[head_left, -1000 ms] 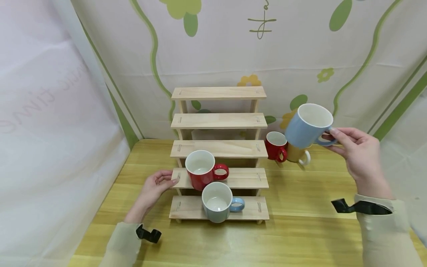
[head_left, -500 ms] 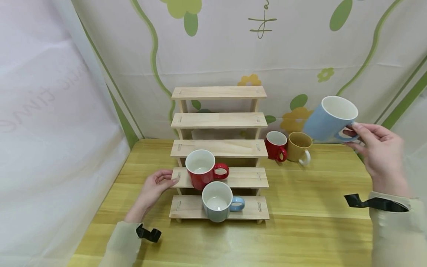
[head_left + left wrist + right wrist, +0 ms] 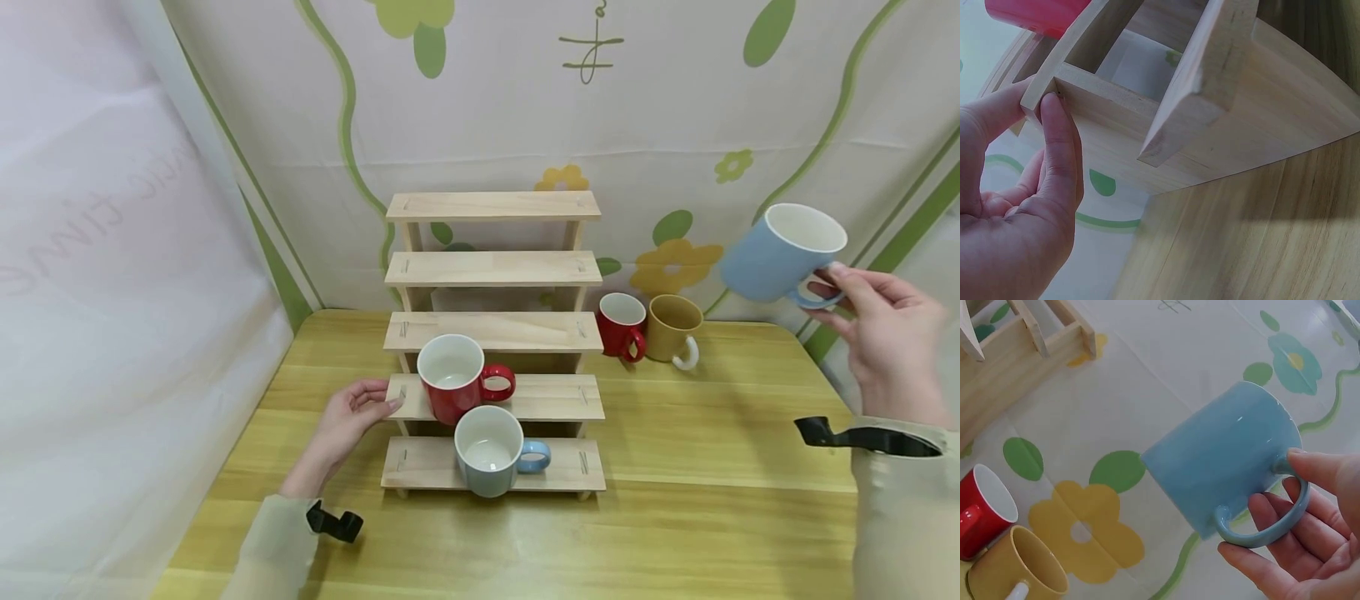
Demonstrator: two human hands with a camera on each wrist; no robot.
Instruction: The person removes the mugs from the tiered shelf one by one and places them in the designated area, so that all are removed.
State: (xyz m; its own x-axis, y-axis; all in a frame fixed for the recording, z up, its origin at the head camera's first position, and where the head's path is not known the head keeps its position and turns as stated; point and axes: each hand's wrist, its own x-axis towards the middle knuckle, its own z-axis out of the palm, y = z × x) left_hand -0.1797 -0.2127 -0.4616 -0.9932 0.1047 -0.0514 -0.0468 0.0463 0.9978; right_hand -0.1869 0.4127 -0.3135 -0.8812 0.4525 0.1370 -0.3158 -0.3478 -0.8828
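Note:
My right hand (image 3: 896,333) grips a light blue mug (image 3: 772,262) by its handle, holding it in the air at the right, tilted, with its white inside showing. In the right wrist view the thumb and fingers (image 3: 1310,537) wrap the handle. At the other side my left hand (image 3: 348,425) pinches the left end of the second step from the bottom of a wooden stepped rack (image 3: 491,333); the left wrist view shows thumb and finger on the board end (image 3: 1044,94). A red mug (image 3: 452,396) stands on that step. On the lowest step sits another blue mug (image 3: 489,467) with a blue handle.
Right of the rack a smaller red mug (image 3: 617,329) and a mustard mug (image 3: 667,333) with a white handle stand side by side on the wooden table (image 3: 712,500). Behind them hangs a white cloth (image 3: 480,108) printed with flowers and leaves.
My right hand has carried the light blue mug to the right and slightly up, uncovering the mustard mug. The left hand has stayed on the rack.

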